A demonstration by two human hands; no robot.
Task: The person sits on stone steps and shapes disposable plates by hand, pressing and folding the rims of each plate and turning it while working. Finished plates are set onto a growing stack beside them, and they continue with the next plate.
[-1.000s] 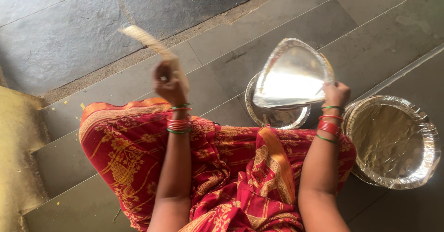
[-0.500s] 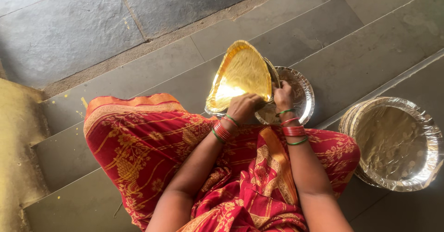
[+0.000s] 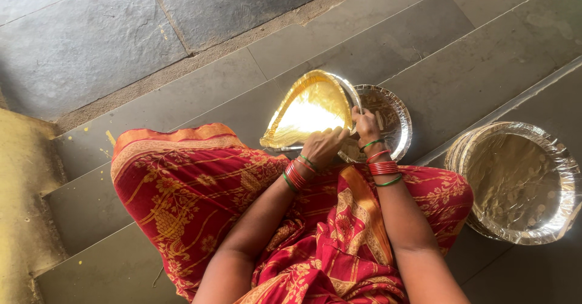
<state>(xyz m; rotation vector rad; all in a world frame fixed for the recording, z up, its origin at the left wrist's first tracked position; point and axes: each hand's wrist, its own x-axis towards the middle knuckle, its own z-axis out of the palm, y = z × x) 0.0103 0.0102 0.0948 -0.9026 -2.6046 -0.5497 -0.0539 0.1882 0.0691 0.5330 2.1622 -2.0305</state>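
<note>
A gold foil plate (image 3: 306, 109) is held tilted above the stone steps (image 3: 200, 80), its shiny inner face turned toward the camera and its pointed end directed down and to the left. The plate is gripped at its lower edge by the left hand (image 3: 324, 146), whose fingers are closed on the rim. The right edge of the plate is pinched by the right hand (image 3: 366, 124), with the fingers curled over the rim.

Directly behind and partly hidden by the gold plate, a round silver foil plate (image 3: 391, 119) is laid flat on the step. A stack of silver foil plates (image 3: 521, 183) is placed well apart to the right, on a lower step.

Red and green bangles (image 3: 383, 167) are worn on both wrists. The lap is covered by a red and gold patterned sari (image 3: 194, 189), over which both forearms are extended.
</note>
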